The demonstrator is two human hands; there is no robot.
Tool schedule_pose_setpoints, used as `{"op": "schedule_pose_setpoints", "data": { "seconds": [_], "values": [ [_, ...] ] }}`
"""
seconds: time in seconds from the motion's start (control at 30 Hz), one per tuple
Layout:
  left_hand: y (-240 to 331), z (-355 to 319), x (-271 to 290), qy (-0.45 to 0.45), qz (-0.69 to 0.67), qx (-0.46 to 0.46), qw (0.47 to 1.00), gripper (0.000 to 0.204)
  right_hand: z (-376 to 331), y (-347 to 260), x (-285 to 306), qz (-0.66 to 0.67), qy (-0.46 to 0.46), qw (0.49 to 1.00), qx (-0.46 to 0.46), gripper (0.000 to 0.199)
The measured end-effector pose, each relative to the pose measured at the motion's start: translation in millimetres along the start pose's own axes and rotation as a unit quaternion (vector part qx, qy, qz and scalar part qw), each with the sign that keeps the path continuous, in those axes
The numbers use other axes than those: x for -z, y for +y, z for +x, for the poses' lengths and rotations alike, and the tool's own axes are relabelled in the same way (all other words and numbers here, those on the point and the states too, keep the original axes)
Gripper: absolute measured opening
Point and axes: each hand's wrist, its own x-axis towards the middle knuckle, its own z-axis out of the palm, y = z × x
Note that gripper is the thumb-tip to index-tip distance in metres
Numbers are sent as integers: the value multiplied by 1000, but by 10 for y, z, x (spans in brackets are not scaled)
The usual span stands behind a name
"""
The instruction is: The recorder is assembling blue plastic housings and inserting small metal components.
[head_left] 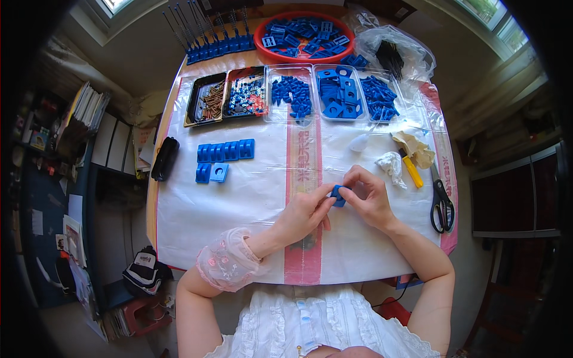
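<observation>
Between my two hands is a small blue plastic part [339, 201], held a little above the white sheet. My left hand [305, 210] pinches its left side with thumb and forefinger. From the right, my right hand [369, 196] closes its fingertips on the top of the same part. The fingers cover much of it, so its full shape is hidden. Left of my hands, several blue plastic pieces [225, 151] stand in a row on the sheet. A short second row in front of them ends in a flat blue square plate with a round hole [219, 172].
Behind my hands are trays of screws [212, 101], nuts [246, 98], small blue parts [291, 95] and blue plates [340, 92]. A red basin [349, 37] sits at the back. To the right lie scissors [441, 206], a yellow-handled tool [412, 172] and crumpled tissue [391, 165]. A black stapler-like object [165, 159] lies left.
</observation>
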Motion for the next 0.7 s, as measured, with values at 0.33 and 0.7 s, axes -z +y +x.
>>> {"op": "schedule_pose_setpoints", "data": {
  "seconds": [0.33, 0.7],
  "values": [
    [-8, 26, 16, 8, -104, 12, 994, 33, 2, 4, 1, 77, 6, 996, -53, 7],
    [-1, 31, 21, 9, -131, 26, 991, 34, 7, -31, -8, 93, -1, 993, -67, 8]
  ]
}}
